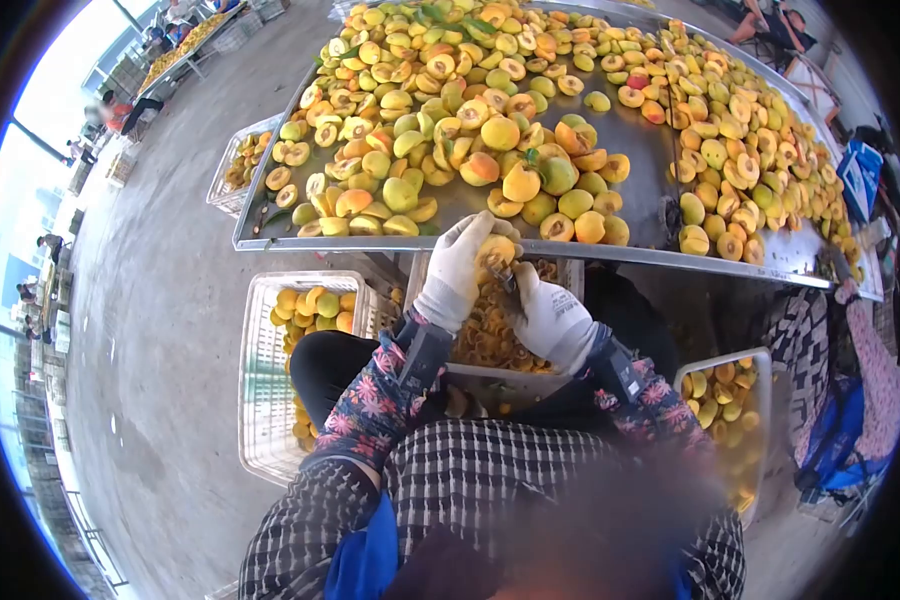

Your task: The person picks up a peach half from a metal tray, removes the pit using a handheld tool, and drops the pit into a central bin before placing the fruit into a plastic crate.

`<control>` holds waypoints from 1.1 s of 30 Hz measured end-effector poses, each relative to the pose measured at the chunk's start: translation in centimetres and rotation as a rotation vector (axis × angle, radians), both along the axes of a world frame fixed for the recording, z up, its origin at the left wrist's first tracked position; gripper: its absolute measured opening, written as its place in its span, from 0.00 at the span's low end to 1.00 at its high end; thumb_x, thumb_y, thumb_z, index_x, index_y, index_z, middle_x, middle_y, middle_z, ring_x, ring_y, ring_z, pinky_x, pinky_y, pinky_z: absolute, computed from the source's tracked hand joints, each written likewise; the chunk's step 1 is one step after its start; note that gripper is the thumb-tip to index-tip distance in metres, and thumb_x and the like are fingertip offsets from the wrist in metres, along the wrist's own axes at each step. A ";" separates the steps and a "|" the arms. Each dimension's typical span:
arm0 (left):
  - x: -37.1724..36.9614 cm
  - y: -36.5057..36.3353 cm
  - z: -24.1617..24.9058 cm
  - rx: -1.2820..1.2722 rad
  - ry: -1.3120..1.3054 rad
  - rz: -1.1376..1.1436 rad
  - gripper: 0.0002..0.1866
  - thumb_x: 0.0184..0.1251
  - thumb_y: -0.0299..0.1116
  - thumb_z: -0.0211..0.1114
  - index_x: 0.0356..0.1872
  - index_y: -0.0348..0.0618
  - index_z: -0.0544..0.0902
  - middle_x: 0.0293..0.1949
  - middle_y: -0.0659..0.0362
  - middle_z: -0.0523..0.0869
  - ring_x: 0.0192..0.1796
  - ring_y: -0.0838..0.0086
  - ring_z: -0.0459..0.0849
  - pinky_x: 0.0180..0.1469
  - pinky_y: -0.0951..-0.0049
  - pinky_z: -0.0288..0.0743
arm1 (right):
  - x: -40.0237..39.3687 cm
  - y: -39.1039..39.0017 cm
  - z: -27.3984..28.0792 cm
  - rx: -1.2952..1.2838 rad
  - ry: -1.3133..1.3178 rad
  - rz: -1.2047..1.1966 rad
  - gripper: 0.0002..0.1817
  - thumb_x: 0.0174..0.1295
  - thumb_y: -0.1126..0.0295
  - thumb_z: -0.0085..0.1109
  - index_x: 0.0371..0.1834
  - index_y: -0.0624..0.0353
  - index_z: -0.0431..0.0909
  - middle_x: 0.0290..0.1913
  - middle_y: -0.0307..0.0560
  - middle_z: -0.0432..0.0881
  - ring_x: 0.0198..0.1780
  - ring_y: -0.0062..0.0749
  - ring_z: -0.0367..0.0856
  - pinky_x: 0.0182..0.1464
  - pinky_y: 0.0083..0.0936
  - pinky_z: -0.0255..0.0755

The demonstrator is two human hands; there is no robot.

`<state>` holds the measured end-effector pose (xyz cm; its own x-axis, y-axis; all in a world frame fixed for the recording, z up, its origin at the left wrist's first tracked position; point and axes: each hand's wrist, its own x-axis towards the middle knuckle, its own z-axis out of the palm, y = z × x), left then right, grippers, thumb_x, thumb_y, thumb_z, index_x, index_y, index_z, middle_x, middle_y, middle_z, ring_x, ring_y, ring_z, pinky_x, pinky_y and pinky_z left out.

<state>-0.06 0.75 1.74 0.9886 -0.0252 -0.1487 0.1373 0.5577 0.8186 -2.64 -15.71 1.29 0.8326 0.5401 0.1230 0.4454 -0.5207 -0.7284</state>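
My left hand (455, 268), in a white glove, is closed around a cut apricot (495, 252) just off the near edge of the metal table. My right hand (557, 322), also gloved, grips a small dark tool (512, 288) close against that fruit; its exact kind is partly hidden by the fingers. Beneath both hands, a crate (454, 370) holds orange-brown fruit scraps (495, 335). Beyond them, whole and halved apricots (500, 133) are heaped on the metal table (610, 100), some halves showing their stones.
A white crate (253, 400) of apricots stands left of my knees. To the right sits another fruit-filled crate (767, 400). One more crate (222, 188) is beside the table's left end. A raised metal lip (370, 243) edges the table. Other people work at tables far left.
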 end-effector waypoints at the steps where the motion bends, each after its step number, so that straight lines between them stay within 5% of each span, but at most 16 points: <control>1: 0.2 0.2 0.0 0.025 0.011 -0.034 0.19 0.76 0.42 0.52 0.41 0.33 0.79 0.39 0.49 0.85 0.39 0.60 0.86 0.45 0.65 0.81 | -0.1 0.0 -0.3 0.072 0.016 0.006 0.21 0.64 0.68 0.55 0.56 0.68 0.64 0.36 0.69 0.81 0.38 0.66 0.79 0.39 0.48 0.72; 6: -0.1 -0.7 -0.4 0.066 -0.004 0.058 0.19 0.76 0.42 0.52 0.41 0.32 0.81 0.36 0.51 0.86 0.35 0.64 0.86 0.42 0.69 0.80 | -0.2 0.9 -1.4 0.397 0.227 0.044 0.21 0.63 0.67 0.55 0.56 0.68 0.66 0.39 0.70 0.80 0.43 0.66 0.79 0.43 0.47 0.72; 10: 0.6 0.4 -0.7 0.147 0.003 -0.160 0.21 0.76 0.43 0.52 0.40 0.31 0.81 0.32 0.52 0.85 0.34 0.67 0.86 0.39 0.70 0.80 | 0.9 -1.1 -0.8 0.087 0.134 0.108 0.20 0.66 0.64 0.54 0.55 0.66 0.68 0.37 0.68 0.81 0.41 0.65 0.79 0.42 0.46 0.72; 13: 1.0 0.6 -0.9 0.201 0.006 -0.236 0.21 0.75 0.44 0.52 0.40 0.32 0.80 0.31 0.51 0.85 0.35 0.64 0.86 0.38 0.69 0.80 | 0.4 -0.9 -1.9 0.170 0.110 0.087 0.21 0.67 0.63 0.53 0.57 0.66 0.67 0.38 0.70 0.80 0.42 0.65 0.79 0.42 0.48 0.71; 14: 0.9 0.6 -0.6 0.146 0.029 -0.270 0.21 0.75 0.44 0.52 0.39 0.32 0.80 0.31 0.51 0.85 0.35 0.63 0.86 0.39 0.68 0.80 | 0.3 -0.5 -3.8 0.296 0.006 0.094 0.18 0.69 0.61 0.52 0.53 0.63 0.68 0.30 0.59 0.81 0.29 0.54 0.80 0.32 0.40 0.72; 17: 0.8 -0.1 -1.5 -0.114 0.138 -0.233 0.19 0.73 0.47 0.55 0.39 0.37 0.79 0.36 0.52 0.84 0.37 0.57 0.87 0.41 0.61 0.82 | -0.8 -0.3 -0.7 0.662 1.086 0.065 0.14 0.71 0.58 0.51 0.47 0.58 0.70 0.23 0.41 0.74 0.19 0.30 0.72 0.22 0.25 0.65; 18: 0.6 -0.4 -1.3 -0.218 0.183 -0.210 0.19 0.72 0.47 0.56 0.39 0.38 0.79 0.37 0.52 0.84 0.37 0.56 0.86 0.41 0.59 0.83 | -1.1 -0.2 -0.1 0.735 1.155 0.042 0.12 0.72 0.57 0.50 0.41 0.54 0.70 0.22 0.30 0.64 0.17 0.15 0.61 0.18 0.14 0.56; 24: 0.6 -1.6 -1.7 -0.489 0.200 -0.162 0.16 0.71 0.49 0.59 0.39 0.47 0.79 0.39 0.57 0.83 0.40 0.57 0.86 0.40 0.56 0.83 | -1.6 -0.6 -0.1 0.968 1.363 0.025 0.13 0.73 0.57 0.49 0.45 0.56 0.71 0.21 0.34 0.65 0.16 0.19 0.61 0.16 0.16 0.55; 27: 0.8 -1.7 -2.2 -0.634 0.221 -0.085 0.15 0.70 0.50 0.59 0.39 0.50 0.79 0.39 0.59 0.83 0.44 0.60 0.84 0.44 0.57 0.81 | -2.0 -1.2 -0.5 1.307 1.459 0.352 0.16 0.74 0.55 0.46 0.47 0.56 0.72 0.21 0.35 0.65 0.15 0.20 0.61 0.16 0.16 0.55; 32: 0.7 0.4 -1.5 -0.455 0.244 0.148 0.16 0.72 0.49 0.58 0.44 0.47 0.79 0.42 0.57 0.83 0.50 0.59 0.82 0.51 0.58 0.78 | -1.3 -3.2 -0.1 1.038 1.214 0.163 0.19 0.75 0.53 0.42 0.48 0.58 0.72 0.20 0.36 0.66 0.13 0.20 0.61 0.15 0.17 0.56; 33: 0.6 1.5 -1.6 -0.391 0.195 0.156 0.16 0.72 0.49 0.58 0.45 0.46 0.78 0.43 0.56 0.84 0.51 0.59 0.82 0.51 0.58 0.78 | -0.7 -4.0 -0.7 0.914 1.237 0.148 0.20 0.75 0.54 0.43 0.50 0.61 0.72 0.22 0.39 0.71 0.16 0.24 0.68 0.18 0.20 0.63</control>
<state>0.52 2.27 0.15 0.9396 0.0305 -0.3408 0.1575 0.8457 0.5099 -3.33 -19.69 0.64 0.6082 0.7511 -0.2567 -0.6500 0.2857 -0.7042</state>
